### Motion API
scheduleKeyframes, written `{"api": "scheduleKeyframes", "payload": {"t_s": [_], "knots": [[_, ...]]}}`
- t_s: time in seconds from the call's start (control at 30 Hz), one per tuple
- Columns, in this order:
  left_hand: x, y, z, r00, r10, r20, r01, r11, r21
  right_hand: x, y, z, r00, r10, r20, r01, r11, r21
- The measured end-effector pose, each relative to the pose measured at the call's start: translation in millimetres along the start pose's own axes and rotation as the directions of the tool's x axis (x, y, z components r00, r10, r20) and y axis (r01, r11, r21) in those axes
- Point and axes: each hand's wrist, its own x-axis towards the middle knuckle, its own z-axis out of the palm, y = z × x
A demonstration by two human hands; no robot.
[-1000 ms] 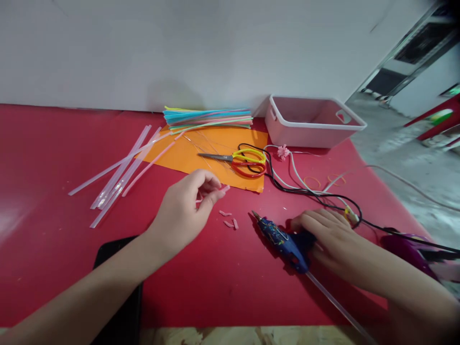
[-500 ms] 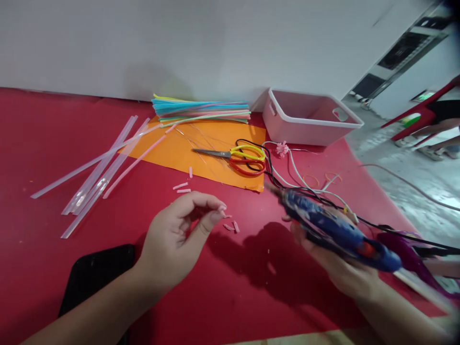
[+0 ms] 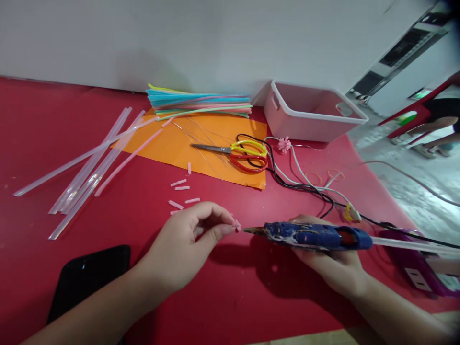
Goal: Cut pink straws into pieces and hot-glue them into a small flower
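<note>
Between thumb and fingertips, my left hand [image 3: 187,242] pinches a small pink pipe cleaner piece [image 3: 236,225]. My right hand [image 3: 334,268] is wrapped round a blue glue gun [image 3: 309,235], whose nozzle points left and sits at or just beside the pink piece; whether they touch I cannot tell. A clear glue stick [image 3: 402,243] sticks out of the gun's back end. Several short pink pipe cleaner bits [image 3: 182,188] lie on the red table just beyond my left hand. A pink fuzzy flower shape [image 3: 284,144] on a thin wire lies farther back.
Scissors [image 3: 247,155] lie across an orange sheet [image 3: 151,148], with a bundle of pipe cleaners [image 3: 199,103] behind. Clear glue sticks [image 3: 89,179] and a black phone [image 3: 91,278] are at left. A pink bin [image 3: 309,124], cords [image 3: 302,184] and a purple power strip [image 3: 413,268] are at right.
The glue gun has swung from a slant to nearly level, its nozzle now down beside my left fingertips. My left hand has shifted slightly right, and the pink piece shows more clearly.
</note>
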Motion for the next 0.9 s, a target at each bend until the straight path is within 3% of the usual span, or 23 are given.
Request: {"api": "scheduleKeyframes", "payload": {"t_s": [0.2, 0.37, 0.67, 0.9], "knots": [[-2, -1, 0, 0.999, 0.031, -0.01, -0.031, 0.999, 0.018, 2, 4, -4, 1.0, -0.004, -0.003, 0.003, 0.998, -0.068], [-4, 0, -1, 1.0, -0.011, -0.013, 0.009, 0.991, -0.135, 2, 9, -5, 0.999, -0.039, 0.019, 0.04, 0.998, -0.055], [-3, 7, -9, 0.947, -0.241, 0.211, 0.299, 0.9, -0.317, 3, 6, -5, 0.999, -0.035, -0.001, 0.035, 0.999, 0.026], [-3, 5, -8, 0.921, -0.274, 0.277, 0.358, 0.878, -0.319, 7, -4, -4, 0.999, -0.018, 0.038, 0.014, 0.996, 0.083]]}}
